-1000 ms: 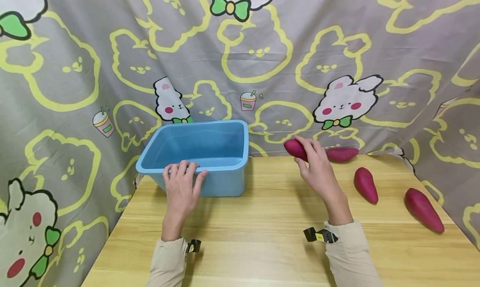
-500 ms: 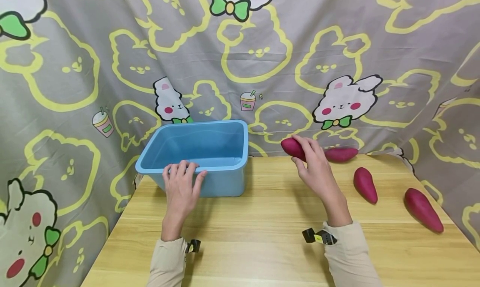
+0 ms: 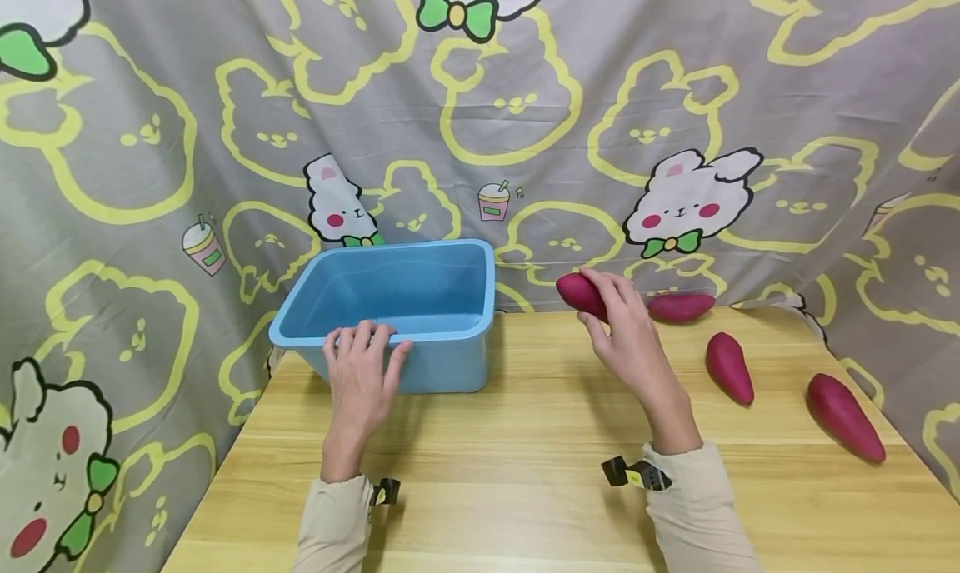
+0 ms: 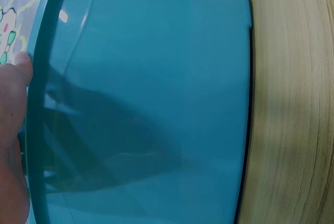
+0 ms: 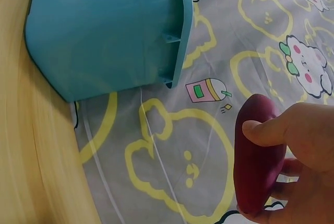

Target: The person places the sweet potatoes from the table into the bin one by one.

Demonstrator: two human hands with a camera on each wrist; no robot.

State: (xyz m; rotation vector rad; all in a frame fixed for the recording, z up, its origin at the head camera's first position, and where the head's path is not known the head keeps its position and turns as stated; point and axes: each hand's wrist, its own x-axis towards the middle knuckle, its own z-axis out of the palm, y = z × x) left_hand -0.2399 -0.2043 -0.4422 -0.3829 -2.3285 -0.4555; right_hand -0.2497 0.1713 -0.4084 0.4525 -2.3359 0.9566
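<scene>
My right hand grips a purple-red sweet potato, thumb on one side and fingers on the other. It holds the sweet potato above the back of the table, to the right of a blue plastic bin. The left hand has its fingers hooked over the bin's near rim; in the left wrist view the thumb lies against that rim. Inside the bin the visible floor is bare, though its near part is hidden by the front wall and hand.
Three more sweet potatoes lie on the right of the wooden table: one by the curtain, one nearer, one near the right edge. The grey patterned curtain hangs behind the table and along both sides.
My right hand has drifted slightly to the left with the sweet potato still in its grip. The left hand stays on the bin's rim, and the bin has not moved.
</scene>
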